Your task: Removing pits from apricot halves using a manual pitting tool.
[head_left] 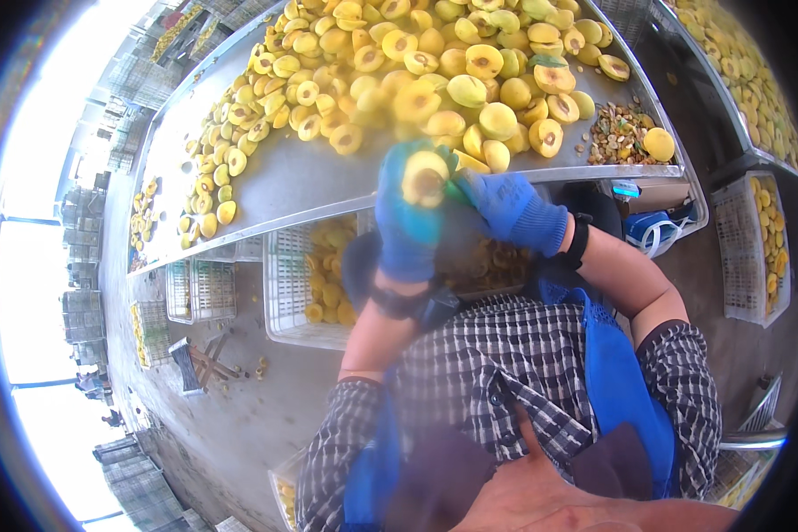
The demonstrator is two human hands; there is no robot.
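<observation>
My left hand (405, 232), in a blue knit glove with a teal palm, is closed around a yellow peach half (426, 167). The fruit's cut face is turned up and shows a brownish-red centre. Close against its right side is my right hand (521, 215), gloved in blue, with fingers curled together. Something greenish shows at those fingertips, but blur hides whether it is glove or a held thing. Both hands are over the near edge of a metal table (279, 182), where many peach halves (470, 90) lie heaped.
Peach pits (619, 133) are piled at the table's right corner. Under the table edge stands a white crate (285, 306) of peaches. Another crate (736, 257) is at the right, beside a second peach-covered table (743, 97). A small wooden stool (206, 365) stands on the floor at left.
</observation>
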